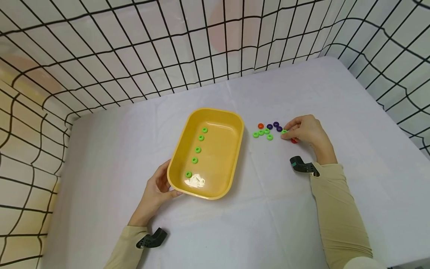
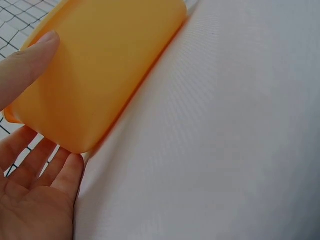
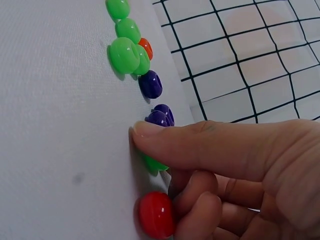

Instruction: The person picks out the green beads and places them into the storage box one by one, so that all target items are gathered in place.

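Observation:
A yellow tray (image 1: 218, 157) stands on the white cloth, with several green beads (image 1: 198, 150) in a slanting line along its left half. My left hand (image 1: 158, 188) holds the tray's near left corner, thumb on the outer wall and fingers around the corner. Right of the tray, my right hand (image 1: 309, 130) pinches a green bead (image 3: 155, 164) between thumb and index finger, close over the cloth. The thumb partly covers this bead. A red bead (image 3: 156, 215) lies by the curled fingers. Purple beads (image 1: 276, 124) lie just left of the fingertips.
Between tray and right hand lie more loose green beads (image 1: 261, 132) and an orange bead (image 1: 260, 126). Black wire mesh (image 1: 208, 56) rises along the back and both sides of the cloth-covered table (image 1: 215, 235). Dark wrist cameras (image 1: 152, 238) are worn on both sleeves.

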The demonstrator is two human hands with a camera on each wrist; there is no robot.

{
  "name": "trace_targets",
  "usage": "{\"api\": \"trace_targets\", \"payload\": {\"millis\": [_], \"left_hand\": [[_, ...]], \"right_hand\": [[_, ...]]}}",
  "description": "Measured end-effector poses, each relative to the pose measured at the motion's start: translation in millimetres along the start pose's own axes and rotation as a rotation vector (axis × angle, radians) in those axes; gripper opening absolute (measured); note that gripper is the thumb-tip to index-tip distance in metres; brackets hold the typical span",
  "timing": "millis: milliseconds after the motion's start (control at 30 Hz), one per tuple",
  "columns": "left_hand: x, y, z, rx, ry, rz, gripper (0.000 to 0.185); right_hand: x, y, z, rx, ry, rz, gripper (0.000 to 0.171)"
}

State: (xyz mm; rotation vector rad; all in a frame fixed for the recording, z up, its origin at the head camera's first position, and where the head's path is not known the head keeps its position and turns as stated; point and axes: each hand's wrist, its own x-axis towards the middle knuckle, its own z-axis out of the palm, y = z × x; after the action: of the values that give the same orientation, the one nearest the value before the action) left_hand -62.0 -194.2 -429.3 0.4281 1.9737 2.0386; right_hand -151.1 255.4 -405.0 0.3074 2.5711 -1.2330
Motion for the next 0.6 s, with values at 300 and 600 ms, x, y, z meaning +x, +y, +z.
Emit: {"api": "trace_targets", "payload": {"millis": [300, 600], "left_hand": [[0.0, -0.5, 0.0, 0.002, 0.000, 0.000, 0.088], [-0.2, -1.7, -0.7, 0.025, 0.003, 0.005, 0.087]], "right_hand": [[-0.6, -0.6, 2.2, 0.013, 0.012, -0.002, 0.036], [-0.3, -0.1, 4.0, 0.001, 0.020, 0.003, 0.035]]}}
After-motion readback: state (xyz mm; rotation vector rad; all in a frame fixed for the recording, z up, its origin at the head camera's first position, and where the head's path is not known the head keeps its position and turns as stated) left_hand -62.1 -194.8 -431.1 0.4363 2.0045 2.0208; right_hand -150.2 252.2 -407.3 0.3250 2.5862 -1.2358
